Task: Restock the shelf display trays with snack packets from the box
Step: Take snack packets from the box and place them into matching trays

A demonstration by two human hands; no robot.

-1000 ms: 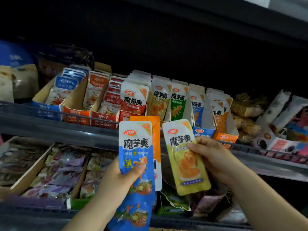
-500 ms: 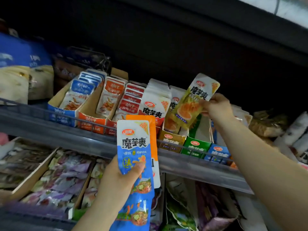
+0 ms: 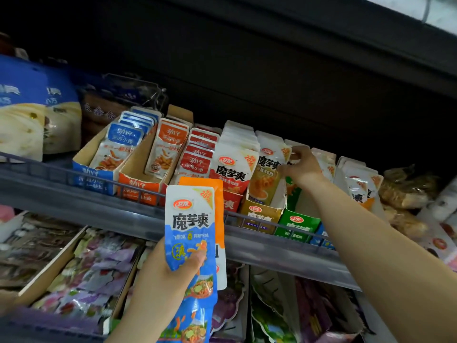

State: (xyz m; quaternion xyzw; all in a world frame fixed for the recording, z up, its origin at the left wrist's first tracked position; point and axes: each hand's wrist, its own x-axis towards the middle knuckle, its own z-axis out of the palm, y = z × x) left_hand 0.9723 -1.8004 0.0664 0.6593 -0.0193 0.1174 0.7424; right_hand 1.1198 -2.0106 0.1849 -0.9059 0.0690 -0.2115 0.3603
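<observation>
While the left hand (image 3: 170, 276) is held low in front of the grey metal shelf rail (image 3: 74, 184), its grip is clamped on a tall blue-and-white plastic snack packet (image 3: 190, 231), with the thumb pressed across the packet's front. A flat orange-and-white plastic snack packet (image 3: 218, 194) is held just behind it in the same grip. The right hand (image 3: 300, 167) is raised to the upper shelf, where its grip is pinched together on the top right corner of a mustard-yellow plastic snack packet (image 3: 267, 174). That packet is stood upright, leaning slightly back, inside a mustard-yellow cardboard display tray (image 3: 259, 214). Just left of that tray, a row of white-and-red plastic packets (image 3: 232, 167) is stacked in a red cardboard tray (image 3: 231, 201), whose front is partly hidden by the held packets. Just right of it, a green cardboard tray (image 3: 298, 224) is seen, its contents largely covered by the right forearm. Further left, an orange cardboard tray (image 3: 138, 186) and a blue cardboard tray (image 3: 91, 177) are filled with small sachets in matching colours. On the lower shelf, purple-toned wrapped packets (image 3: 99, 268) are laid in an open brown cardboard box (image 3: 53, 266).
</observation>
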